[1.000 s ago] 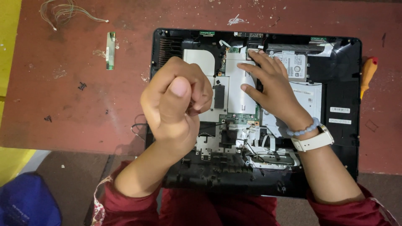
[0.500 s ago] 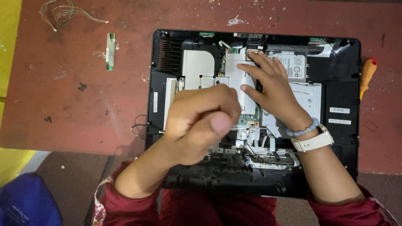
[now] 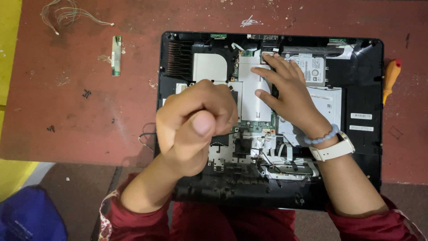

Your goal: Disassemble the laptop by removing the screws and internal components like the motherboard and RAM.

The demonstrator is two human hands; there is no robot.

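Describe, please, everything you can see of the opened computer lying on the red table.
The opened computer is a black, rectangular shell lying flat, back cover off, on the red table. Inside show silver metal shields, a finned vent at upper left, a hard drive at upper right, green circuit board and loose cables. The right hand rests flat on the shielding; the left hand, fisted, is over its left half.

The clenched left hand (image 3: pixel 196 127) is covering the middle-left of the opened black computer chassis (image 3: pixel 365 89), and whatever its curled fingers may be pinching is not showing. The flat right hand (image 3: pixel 287 89) is hiding part of the silver metal shield plate (image 3: pixel 252 96) and the edge of the silver hard drive (image 3: pixel 312 69). The blue fabric bag (image 3: pixel 26 218) is running off the near left edge. The orange-handled screwdriver (image 3: pixel 391 76) is lying partly behind the chassis's right rim. The dark specks (image 3: pixel 87 93) on the red surface (image 3: pixel 67 125) are too small to identify.
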